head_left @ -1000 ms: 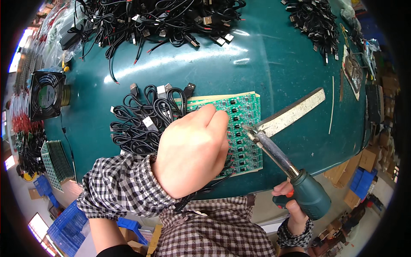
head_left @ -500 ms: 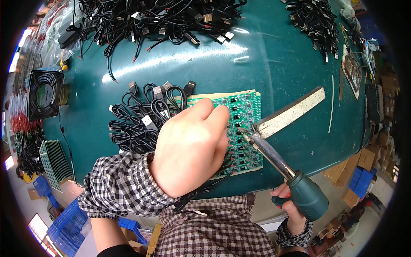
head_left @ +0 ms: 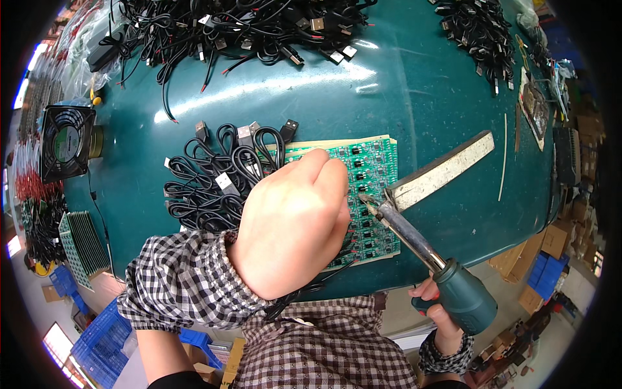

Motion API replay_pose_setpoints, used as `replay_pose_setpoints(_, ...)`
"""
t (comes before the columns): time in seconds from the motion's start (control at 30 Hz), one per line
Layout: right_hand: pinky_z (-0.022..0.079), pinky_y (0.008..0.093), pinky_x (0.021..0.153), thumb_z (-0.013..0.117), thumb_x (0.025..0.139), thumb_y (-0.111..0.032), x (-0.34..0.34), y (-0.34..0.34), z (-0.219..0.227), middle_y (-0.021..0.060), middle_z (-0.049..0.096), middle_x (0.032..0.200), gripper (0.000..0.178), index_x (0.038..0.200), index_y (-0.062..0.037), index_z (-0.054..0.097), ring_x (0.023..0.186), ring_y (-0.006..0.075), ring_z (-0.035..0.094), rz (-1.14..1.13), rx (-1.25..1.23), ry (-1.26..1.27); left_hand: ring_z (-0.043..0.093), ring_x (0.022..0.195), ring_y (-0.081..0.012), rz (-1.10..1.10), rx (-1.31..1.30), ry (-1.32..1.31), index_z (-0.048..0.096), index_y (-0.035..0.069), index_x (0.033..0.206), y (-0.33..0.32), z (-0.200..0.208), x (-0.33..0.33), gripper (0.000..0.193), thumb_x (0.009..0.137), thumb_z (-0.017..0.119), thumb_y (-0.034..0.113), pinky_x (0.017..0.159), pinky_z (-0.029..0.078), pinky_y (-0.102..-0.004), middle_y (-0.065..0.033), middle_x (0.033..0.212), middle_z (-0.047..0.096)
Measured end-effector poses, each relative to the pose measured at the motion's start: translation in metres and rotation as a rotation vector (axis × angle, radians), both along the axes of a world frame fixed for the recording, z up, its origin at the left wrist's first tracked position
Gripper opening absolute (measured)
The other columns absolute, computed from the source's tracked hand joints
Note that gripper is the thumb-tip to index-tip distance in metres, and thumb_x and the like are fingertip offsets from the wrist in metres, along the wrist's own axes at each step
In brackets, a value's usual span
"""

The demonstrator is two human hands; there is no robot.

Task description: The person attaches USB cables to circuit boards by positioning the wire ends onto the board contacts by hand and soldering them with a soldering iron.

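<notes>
My left hand (head_left: pixel 295 217) is closed over the left part of a green circuit board panel (head_left: pixel 379 152), which carries rows of small black parts. Its fingertips point down and are hidden, so what they pinch does not show. Below that hand a black cable (head_left: pixel 327 275) runs along the board's lower edge. My right hand (head_left: pixel 440 318) grips the green handle of a soldering iron (head_left: pixel 418 240). The iron's tip is at the middle of the board, just right of my left fingers. Coiled black USB cables (head_left: pixel 207 168) lie left of the board.
A pale, speckled bar (head_left: pixel 444 172) lies right of the board, close to the iron's shaft. Larger heaps of black cables (head_left: pixel 240 29) spread along the far side. A black fan (head_left: pixel 67 144) and a stack of green boards (head_left: pixel 83 243) stand at the left.
My left hand has shifted very slightly to the right over the board. The soldering iron and my right hand hold almost the same position.
</notes>
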State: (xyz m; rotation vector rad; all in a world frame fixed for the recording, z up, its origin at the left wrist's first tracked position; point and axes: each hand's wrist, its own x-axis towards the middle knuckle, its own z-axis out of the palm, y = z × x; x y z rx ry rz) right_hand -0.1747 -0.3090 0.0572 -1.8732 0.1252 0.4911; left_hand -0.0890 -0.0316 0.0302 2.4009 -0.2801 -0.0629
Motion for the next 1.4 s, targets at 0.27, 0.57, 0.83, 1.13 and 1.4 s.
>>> replay_pose_setpoints(0.27,0.05,0.0368,0.078,0.081,0.077,-0.037,-0.002,-0.002,-0.003,0.0021,0.072,0.078,0.045,0.101,-0.0031,0.065,0.076,0.019,0.067,0.049,-0.032,-0.014,0.058,0.064,-0.029,-0.014,0.01,-0.055,0.052,0.004,0.078,-0.001,-0.001,0.0,0.02,0.069,0.068,-0.003,0.055,0.047,-0.0368,-0.0097,0.074,0.053)
replay_pose_setpoints(0.57,0.051,0.0365,0.079,0.083,0.076,-0.035,-0.005,-0.006,-0.007,0.0044,0.072,0.078,0.048,0.104,-0.001,0.064,0.075,0.0184,0.068,0.038,0.001,0.023,0.059,0.062,-0.0272,-0.02,0.002,-0.022,0.053,0.004,0.077,-0.001,0.0,0.001,0.018,0.07,0.068,-0.003,0.054,0.047,-0.0357,-0.0094,0.074,0.053)
replay_pose_setpoints(0.83,0.059,0.0449,0.082,0.088,0.072,-0.017,-0.005,0.008,0.001,0.0114,0.065,0.081,0.057,0.112,0.0076,0.055,0.079,0.021,0.067,-0.324,0.347,0.161,0.059,0.064,-0.0295,-0.034,0.003,0.039,0.055,0.003,0.079,0.006,0.008,0.002,0.014,0.076,0.069,0.0,0.057,0.048,-0.0379,-0.011,0.075,0.054)
replay_pose_setpoints(1.13,0.058,0.046,0.083,0.087,0.073,-0.017,-0.002,0.005,0.0,0.011,0.064,0.083,0.054,0.11,0.007,0.055,0.082,0.0213,0.065,-0.313,0.374,0.143,0.062,0.067,-0.0304,-0.094,0.188,0.046,0.056,0.003,0.08,0.008,0.015,0.012,0.013,0.076,0.069,0.002,0.059,0.05,-0.0378,-0.0117,0.076,0.056)
replay_pose_setpoints(1.4,0.058,0.0445,0.081,0.087,0.074,-0.022,0.004,0.01,-0.001,0.0128,0.063,0.085,0.046,0.098,0.005,0.06,0.081,0.0222,0.065,-0.331,0.437,0.141,0.062,0.062,-0.0215,0.011,-0.021,0.121,0.055,0.002,0.079,0.004,0.006,0.006,0.015,0.073,0.068,-0.003,0.058,0.051,-0.0308,-0.0089,0.076,0.055)
